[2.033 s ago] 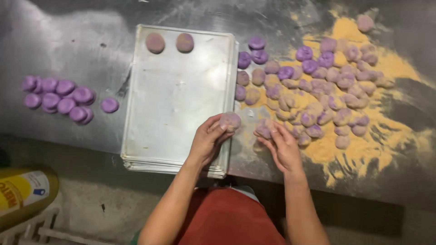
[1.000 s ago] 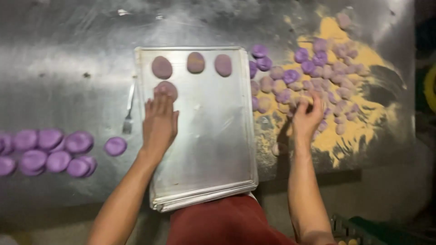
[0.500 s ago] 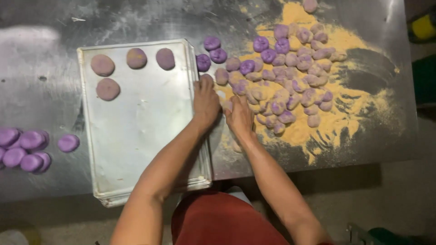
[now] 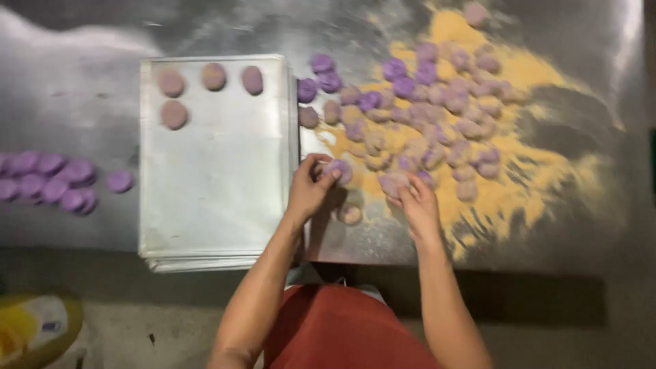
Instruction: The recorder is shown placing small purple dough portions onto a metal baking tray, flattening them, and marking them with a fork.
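I see one package only: a yellow container at the bottom left corner, on the floor below the table edge. It looks rounded, cut off by the frame, and blurred. A pale label with a small blue patch sits on its side. I see no signs and no screens.

Tray mostly bare below four dough discs, crowded dough pile right, bare steel between.

Both forearms reach forward — left hand and right hand curled, grip closed.
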